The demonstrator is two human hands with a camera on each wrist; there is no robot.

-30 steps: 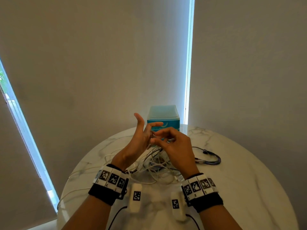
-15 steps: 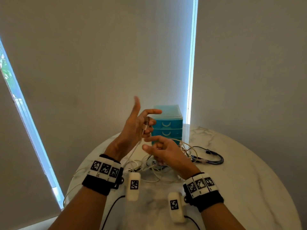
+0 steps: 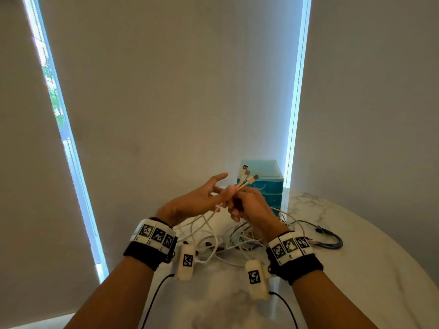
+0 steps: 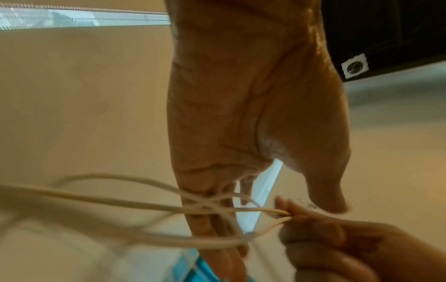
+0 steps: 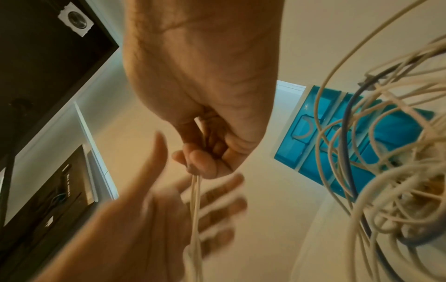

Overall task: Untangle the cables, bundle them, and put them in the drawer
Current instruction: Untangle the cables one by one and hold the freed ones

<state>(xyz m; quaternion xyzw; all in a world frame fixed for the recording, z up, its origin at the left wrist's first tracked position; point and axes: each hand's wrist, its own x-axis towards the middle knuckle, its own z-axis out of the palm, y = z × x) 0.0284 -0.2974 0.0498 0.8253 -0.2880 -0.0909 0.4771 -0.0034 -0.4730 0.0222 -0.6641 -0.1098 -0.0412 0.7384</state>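
Cable tangle (image 3: 228, 243) before drawer unit (image 3: 270, 186)

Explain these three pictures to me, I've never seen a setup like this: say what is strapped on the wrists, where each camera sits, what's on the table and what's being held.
No robot here: a person works with bare hands. The head view looks down from a head-worn camera. The wristbands carry printed markers and small cameras, which give the two close-up views along each hand. On the marble table lie tangled white cables, a dark cable and a blue drawer unit. The right hand pinches several cable ends, plugs pointing up. The left hand is open, fingers spread beside the strands.
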